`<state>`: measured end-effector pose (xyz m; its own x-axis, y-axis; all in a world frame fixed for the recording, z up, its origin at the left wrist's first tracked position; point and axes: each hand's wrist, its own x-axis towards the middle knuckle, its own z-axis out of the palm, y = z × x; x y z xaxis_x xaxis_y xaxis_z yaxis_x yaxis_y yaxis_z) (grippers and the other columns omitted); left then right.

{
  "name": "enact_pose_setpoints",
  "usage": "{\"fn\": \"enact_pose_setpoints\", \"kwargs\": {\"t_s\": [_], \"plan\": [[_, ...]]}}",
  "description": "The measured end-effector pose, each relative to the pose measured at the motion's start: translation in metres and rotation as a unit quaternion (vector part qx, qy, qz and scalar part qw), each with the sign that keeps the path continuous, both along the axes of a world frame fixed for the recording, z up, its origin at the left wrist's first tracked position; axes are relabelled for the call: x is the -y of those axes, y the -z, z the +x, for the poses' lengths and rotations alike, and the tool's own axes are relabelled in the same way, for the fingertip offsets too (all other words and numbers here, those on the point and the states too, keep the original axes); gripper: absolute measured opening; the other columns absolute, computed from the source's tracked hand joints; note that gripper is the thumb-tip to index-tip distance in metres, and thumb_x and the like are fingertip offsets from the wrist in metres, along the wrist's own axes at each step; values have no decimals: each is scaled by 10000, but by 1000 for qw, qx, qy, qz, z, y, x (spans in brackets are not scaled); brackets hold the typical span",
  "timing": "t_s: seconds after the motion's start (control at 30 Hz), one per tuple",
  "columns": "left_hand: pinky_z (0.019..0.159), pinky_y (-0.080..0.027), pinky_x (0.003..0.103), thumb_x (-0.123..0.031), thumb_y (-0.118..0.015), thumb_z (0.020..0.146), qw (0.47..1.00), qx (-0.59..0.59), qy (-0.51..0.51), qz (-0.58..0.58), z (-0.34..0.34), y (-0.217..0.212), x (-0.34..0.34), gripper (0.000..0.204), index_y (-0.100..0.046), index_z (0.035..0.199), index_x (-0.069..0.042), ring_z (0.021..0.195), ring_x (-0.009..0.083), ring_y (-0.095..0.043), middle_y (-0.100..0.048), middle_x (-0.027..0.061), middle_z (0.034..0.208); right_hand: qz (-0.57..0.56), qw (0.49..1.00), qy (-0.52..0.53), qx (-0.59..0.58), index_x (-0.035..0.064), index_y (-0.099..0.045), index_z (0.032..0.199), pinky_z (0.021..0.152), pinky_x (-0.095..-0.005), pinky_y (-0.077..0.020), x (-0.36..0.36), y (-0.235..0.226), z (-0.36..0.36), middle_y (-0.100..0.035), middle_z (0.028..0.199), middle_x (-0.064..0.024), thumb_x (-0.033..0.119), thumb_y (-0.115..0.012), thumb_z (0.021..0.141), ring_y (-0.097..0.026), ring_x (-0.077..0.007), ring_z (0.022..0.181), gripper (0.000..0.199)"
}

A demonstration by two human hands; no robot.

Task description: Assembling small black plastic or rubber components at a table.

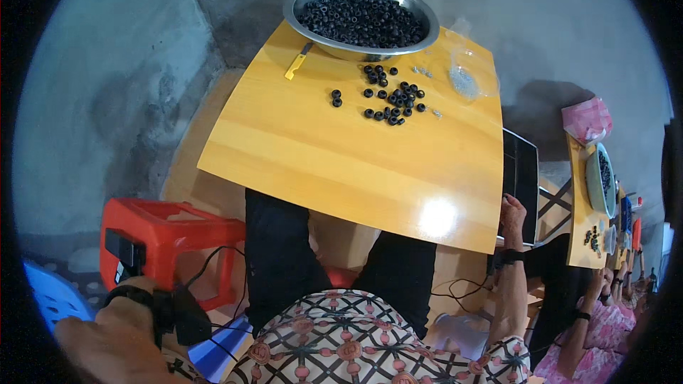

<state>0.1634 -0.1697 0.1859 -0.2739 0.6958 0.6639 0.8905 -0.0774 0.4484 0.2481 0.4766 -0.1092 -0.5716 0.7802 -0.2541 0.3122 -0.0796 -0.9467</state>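
Observation:
My right hand is beside the table's right edge, fingers curled; whatever they may hold is hidden. A dark rectangular panel is next to it. Low at the far left, my left hand is near a red plastic stool, its fingers hidden. On the yellow wooden table stands a steel basin full of small black round pieces with holes. Several loose black pieces lie in front of it. Neither hand touches them. A yellow utility knife lies left of these pieces.
A clear container of tiny silvery bits stands at the table's far right. A black device with cables is on the stool. Blue plastic is at far left. Right, another person works at a table with a pale green basin.

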Motion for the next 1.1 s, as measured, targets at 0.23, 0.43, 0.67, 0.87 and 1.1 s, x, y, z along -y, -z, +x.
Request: {"fn": "enact_pose_setpoints", "kwargs": {"t_s": [0.23, 0.43, 0.67, 0.87, 1.1], "plan": [[631, -512, 285, -100, -602, 810, 1000, -9, 14, 23, -13, 23, 70, 127, -685, 853, -14, 774, 233, -657, -665, 140, 938, 28, 998, 51, 26, -24, -449, 1263, 496, -219, -483, -7, -21, 1, -644, 882, -91, 83, -569, 870, -603, -111, 620, 425], [600, -513, 281, -114, -600, 821, 999, 1, 32, 24, -74, 5, -18, 136, -686, 837, -10, 754, 228, -664, -671, 137, 924, 43, 997, -4, -61, -17, -435, 1284, 580, -223, -490, 35, -72, -15, -637, 980, -91, 139, -576, 888, -611, -114, 711, 449], [558, -460, 261, -211, -620, 823, 947, 145, -175, -225, -143, 34, -107, 248, -669, 765, 25, 629, 160, -630, -657, 126, 711, 77, 979, -161, -97, 14, -606, 1098, 612, -215, -459, 152, -140, -22, -650, 870, -47, 86, -594, 856, -574, -88, 677, 253], [478, -377, 288, -300, -596, 839, 939, 103, -256, -207, -208, 47, -150, 348, -676, 738, 23, 459, 158, -494, -553, 106, 513, 138, 941, -298, -87, -10, -593, 1089, 755, -250, -484, 215, -118, -35, -610, 934, -55, -50, -605, 796, -584, -128, 812, 296], [710, -469, 248, -258, -556, 879, 956, 89, -183, -214, -303, 75, -192, 303, -670, 969, 9, 790, 115, -597, -663, 67, 843, 265, 917, -288, -79, -7, -605, 980, 693, -267, -478, 220, -110, -46, -610, 863, -89, -56, -596, 772, -590, -165, 770, 213]]}}
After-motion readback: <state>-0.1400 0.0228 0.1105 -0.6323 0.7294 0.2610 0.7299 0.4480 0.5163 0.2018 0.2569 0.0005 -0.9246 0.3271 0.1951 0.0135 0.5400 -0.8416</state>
